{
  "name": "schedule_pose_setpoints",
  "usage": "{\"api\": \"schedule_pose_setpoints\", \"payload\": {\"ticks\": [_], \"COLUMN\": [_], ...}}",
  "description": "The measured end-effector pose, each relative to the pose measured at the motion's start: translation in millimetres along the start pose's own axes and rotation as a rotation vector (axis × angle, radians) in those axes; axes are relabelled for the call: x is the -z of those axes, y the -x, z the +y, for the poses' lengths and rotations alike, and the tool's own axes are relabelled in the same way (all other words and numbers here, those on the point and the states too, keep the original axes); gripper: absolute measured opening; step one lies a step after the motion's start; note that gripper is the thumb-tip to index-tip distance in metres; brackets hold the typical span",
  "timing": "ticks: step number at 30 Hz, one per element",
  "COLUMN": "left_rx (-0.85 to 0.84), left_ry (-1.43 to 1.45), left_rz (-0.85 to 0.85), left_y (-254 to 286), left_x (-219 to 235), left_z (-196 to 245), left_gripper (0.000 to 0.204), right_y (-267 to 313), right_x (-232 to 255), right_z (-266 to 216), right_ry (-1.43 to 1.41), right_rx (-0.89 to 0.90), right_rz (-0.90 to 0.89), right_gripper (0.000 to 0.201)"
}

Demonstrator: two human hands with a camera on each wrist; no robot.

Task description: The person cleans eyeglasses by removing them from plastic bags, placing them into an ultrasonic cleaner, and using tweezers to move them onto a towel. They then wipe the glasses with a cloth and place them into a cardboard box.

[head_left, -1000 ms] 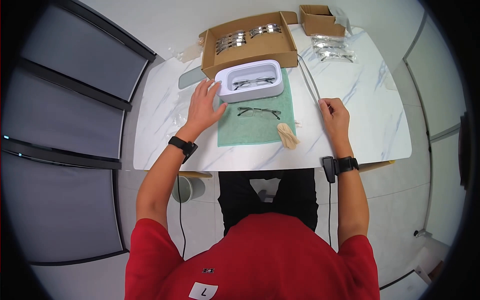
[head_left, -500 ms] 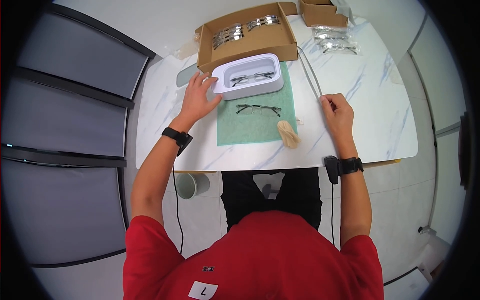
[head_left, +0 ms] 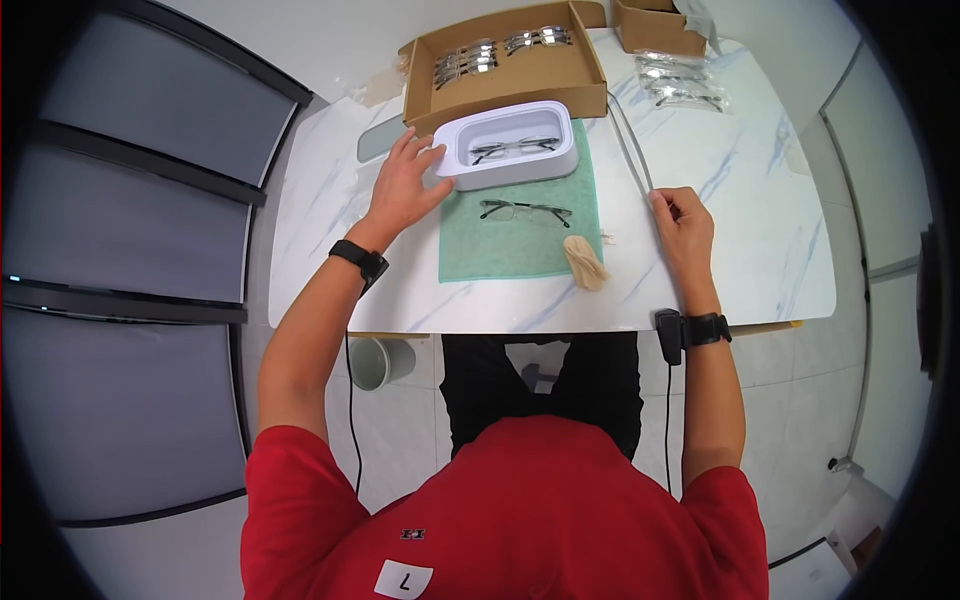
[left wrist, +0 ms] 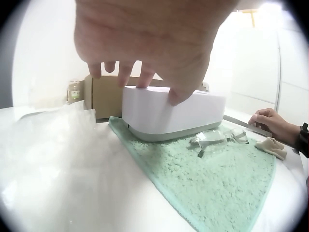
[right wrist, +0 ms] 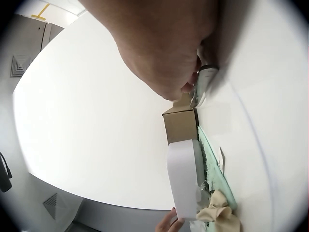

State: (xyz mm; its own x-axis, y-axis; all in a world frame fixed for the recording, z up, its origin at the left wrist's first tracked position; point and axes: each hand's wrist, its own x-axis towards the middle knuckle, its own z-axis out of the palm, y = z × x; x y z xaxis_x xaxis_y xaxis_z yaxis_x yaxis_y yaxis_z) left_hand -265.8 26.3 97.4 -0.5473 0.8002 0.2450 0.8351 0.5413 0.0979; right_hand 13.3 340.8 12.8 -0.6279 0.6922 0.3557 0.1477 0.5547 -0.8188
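Observation:
A white ultrasonic cleaner (head_left: pixel 505 178) with an open basin stands on a green towel (head_left: pixel 470 255). Inside the basin sits a pair of glasses (head_left: pixel 515 149). My left hand (head_left: pixel 402 185) touches the cleaner's left end, fingertips on its top and thumb against the front wall (left wrist: pixel 159 113). Another pair of glasses (head_left: pixel 526 212) lies unfolded on the towel before the cleaner. To the right, my right hand (head_left: pixel 684 228) pinches the near end of long metal tweezers (head_left: pixel 630 145) whose two arms spread away toward the cardboard box.
Behind the cleaner stands a shallow cardboard box (head_left: pixel 510 75) holding several glasses. Bagged glasses (head_left: pixel 680 82) and a smaller box (head_left: pixel 660 28) are at back right. Beige finger cots (head_left: pixel 584 263) rest on the towel's right corner. A grey flat case (head_left: pixel 381 138) lies at left.
My left hand stays at the cleaner's left end, with its fingertips shifting slightly. The right hand keeps its hold on the tweezers. The head view has shifted a little.

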Motion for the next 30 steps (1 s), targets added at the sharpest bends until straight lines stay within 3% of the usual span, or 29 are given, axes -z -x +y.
{"api": "schedule_pose_setpoints", "payload": {"ticks": [4, 10, 13, 25, 30], "left_rx": [-0.016, -0.236, -0.291, -0.11, -0.079], "left_ry": [-0.032, -0.035, 0.113, 0.183, 0.248], "left_rz": [0.003, 0.26, 0.14, 0.035, 0.083], "left_y": [0.0, 24.5, 45.8, 42.2, 44.6], "left_x": [-0.2, 5.0, 2.4, -45.8, -45.6], "left_z": [2.1, 37.8, 61.3, 73.3, 72.8], "left_gripper": [0.053, 0.044, 0.042, 0.04, 0.022], "right_y": [0.7, 0.3, 0.1, 0.3, -0.8], "right_x": [-1.3, -0.5, -0.5, -1.1, -1.0], "right_z": [2.0, 0.5, -1.4, 2.7, 3.0], "right_ry": [-0.003, -0.029, -0.011, -0.004, 0.01], "right_rx": [0.017, 0.029, 0.036, 0.057, 0.059], "right_rz": [0.028, 0.062, 0.074, 0.085, 0.086], "right_gripper": [0.016, 0.017, 0.018, 0.021, 0.02]}}
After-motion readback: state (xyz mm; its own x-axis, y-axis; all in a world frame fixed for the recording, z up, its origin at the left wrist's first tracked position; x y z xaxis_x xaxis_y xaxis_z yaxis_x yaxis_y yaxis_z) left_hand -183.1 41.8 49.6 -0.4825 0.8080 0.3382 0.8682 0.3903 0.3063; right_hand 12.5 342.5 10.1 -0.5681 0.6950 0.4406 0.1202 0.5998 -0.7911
